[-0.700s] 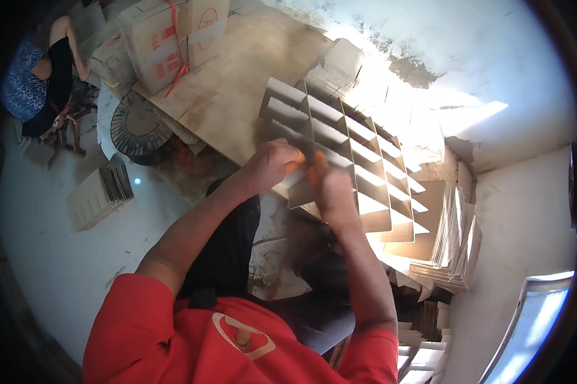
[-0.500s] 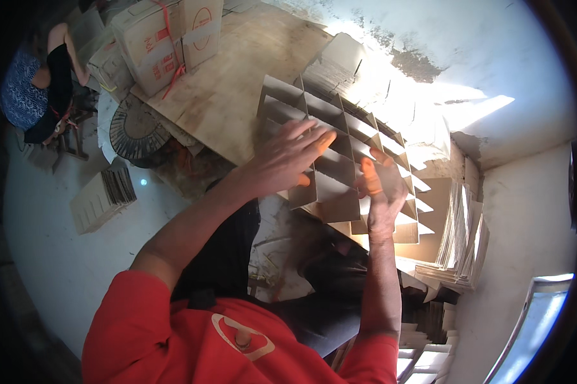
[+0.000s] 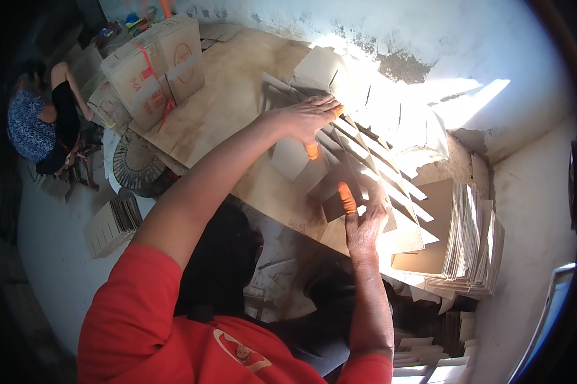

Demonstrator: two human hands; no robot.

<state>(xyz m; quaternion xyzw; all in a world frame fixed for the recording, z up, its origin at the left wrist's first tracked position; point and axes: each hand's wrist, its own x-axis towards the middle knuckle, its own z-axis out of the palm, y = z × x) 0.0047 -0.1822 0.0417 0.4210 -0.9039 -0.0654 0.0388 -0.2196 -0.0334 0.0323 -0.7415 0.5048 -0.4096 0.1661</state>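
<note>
A cardboard divider grid (image 3: 347, 168) of interlocked strips lies slanted on the wooden table, its cells squeezed narrow and leaning. On its far upper part rests my left hand (image 3: 304, 121), fingers stretched out and thumb apart. My right hand (image 3: 365, 232) touches the near side, its thumb stretched upward and apart; glare and blur wash out its other fingers. Orange covers sit on the thumbs and on a fingertip of the left hand.
A plywood table (image 3: 237, 61) carries taped cardboard boxes (image 3: 151, 73) at far left. Flat cardboard sheets (image 3: 461, 233) are stacked at right, and more pale cardboard (image 3: 320, 67) lies by the sunlit wall. Another person (image 3: 35, 125) sits at left, near a round ribbed object (image 3: 138, 163).
The grid's cells have gone from spread square to narrow and slanted. My left hand has moved up and slightly right over it; my right hand has come lower and left.
</note>
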